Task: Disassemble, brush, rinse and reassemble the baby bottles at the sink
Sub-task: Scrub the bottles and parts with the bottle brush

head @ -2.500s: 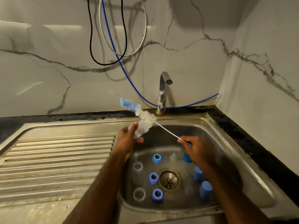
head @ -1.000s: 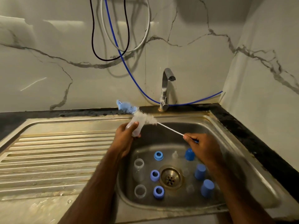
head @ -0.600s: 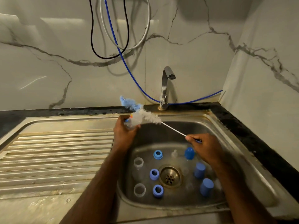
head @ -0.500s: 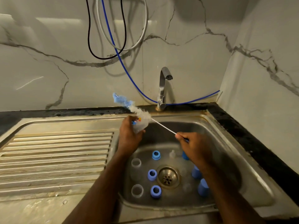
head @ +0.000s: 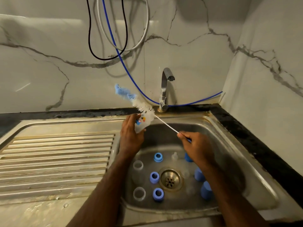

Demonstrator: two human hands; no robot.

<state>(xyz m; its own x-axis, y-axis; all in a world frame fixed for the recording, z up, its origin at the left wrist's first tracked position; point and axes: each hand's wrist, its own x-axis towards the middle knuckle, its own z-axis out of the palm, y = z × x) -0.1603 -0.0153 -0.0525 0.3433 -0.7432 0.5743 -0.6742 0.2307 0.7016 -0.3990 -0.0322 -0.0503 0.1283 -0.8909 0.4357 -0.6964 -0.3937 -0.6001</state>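
My left hand (head: 130, 136) grips a clear baby bottle (head: 142, 122) with a coloured print, held over the sink's left rim. A long bottle brush (head: 141, 106) with white bristles and a blue tip lies across the bottle's top, outside it. My right hand (head: 195, 148) pinches the brush's thin white handle at its lower end. In the steel sink (head: 229, 153) lie two more clear bottles (head: 138, 166), three blue collar rings (head: 158, 157), several blue caps (head: 205, 191) and clear teats (head: 174, 156).
The chrome tap (head: 164, 89) stands behind the basin, and no water runs from it. A ribbed steel drainboard (head: 54, 161) spreads to the left. The drain strainer (head: 170, 180) sits mid-basin. Cables and a blue hose (head: 131, 76) hang on the marble wall.
The brush has slid up and left over the bottle. My left hand has turned the bottle so that its coloured print faces me.
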